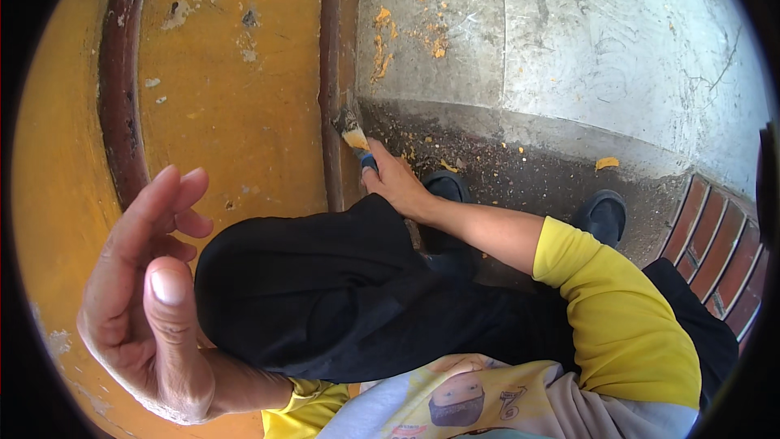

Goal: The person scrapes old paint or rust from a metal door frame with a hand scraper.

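Observation:
My right hand (396, 187) is closed round the dark blue handle of a scraper (356, 139). Its flat head widens toward a dark tip, with a yellowish patch nearer the handle. That tip meets the brown trim strip (331, 73) along the edge of the yellow wall (236, 106). On the left, my left hand (150, 301) is raised close to the camera, in front of the wall. Its fingers are loosely bent, the thumb stands apart from them, and nothing shows between them.
Flakes of yellow paint (382, 45) lie scattered on the pale grey floor (585, 32). Small debris covers the darker ground (520, 167) around my dark shoes (603, 215). My black-clad knee (284, 293) rises between my arms. Red-brown tiles (715, 236) lie at the right.

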Available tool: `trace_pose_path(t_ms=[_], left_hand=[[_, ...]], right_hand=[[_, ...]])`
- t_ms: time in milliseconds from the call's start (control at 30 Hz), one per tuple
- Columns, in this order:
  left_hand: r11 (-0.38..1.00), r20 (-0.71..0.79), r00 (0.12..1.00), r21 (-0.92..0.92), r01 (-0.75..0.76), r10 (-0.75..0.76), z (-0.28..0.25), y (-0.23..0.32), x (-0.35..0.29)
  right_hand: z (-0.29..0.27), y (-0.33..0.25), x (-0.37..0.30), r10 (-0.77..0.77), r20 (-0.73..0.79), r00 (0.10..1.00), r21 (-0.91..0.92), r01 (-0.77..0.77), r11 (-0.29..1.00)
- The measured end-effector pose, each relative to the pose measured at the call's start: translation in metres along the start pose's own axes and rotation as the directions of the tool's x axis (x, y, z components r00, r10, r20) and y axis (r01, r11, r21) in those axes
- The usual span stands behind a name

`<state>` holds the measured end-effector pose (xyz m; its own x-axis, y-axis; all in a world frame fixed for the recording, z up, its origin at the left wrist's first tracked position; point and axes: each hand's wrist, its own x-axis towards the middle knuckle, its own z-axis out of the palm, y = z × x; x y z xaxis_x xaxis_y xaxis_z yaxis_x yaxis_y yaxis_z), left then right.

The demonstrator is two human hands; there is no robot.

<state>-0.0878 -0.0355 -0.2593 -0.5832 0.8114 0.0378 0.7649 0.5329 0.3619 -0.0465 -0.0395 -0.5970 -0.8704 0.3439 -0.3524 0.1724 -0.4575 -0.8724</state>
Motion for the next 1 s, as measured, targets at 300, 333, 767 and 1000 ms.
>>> trace_pose_path(t_ms=[300,333,767,1000], left_hand=[[0.998,0.016,0.999,-0.045,0.037,-0.037,0.003,0.010,0.009],[0.994,-0.004,0.999,-0.095,0.054,-0.054,0.007,0.009,0.010],[0.964,-0.047,0.980,-0.197,0.180,-0.192,0.014,-0.025,0.061],[0.996,-0.101,0.991,-0.016,-0.089,0.087,0.021,-0.050,0.111]], right_hand=[[-0.018,-0.012,0.026,-0.257,-0.191,0.947,-0.215,0.215,0.953],[-0.014,-0.001,0.025,-0.280,-0.146,0.949,-0.251,0.238,0.938],[-0.041,-0.061,0.073,-0.423,-0.166,0.891,-0.374,0.340,0.863],[0.002,-0.014,0.032,-0.233,0.000,0.973,-0.429,0.210,0.879]])
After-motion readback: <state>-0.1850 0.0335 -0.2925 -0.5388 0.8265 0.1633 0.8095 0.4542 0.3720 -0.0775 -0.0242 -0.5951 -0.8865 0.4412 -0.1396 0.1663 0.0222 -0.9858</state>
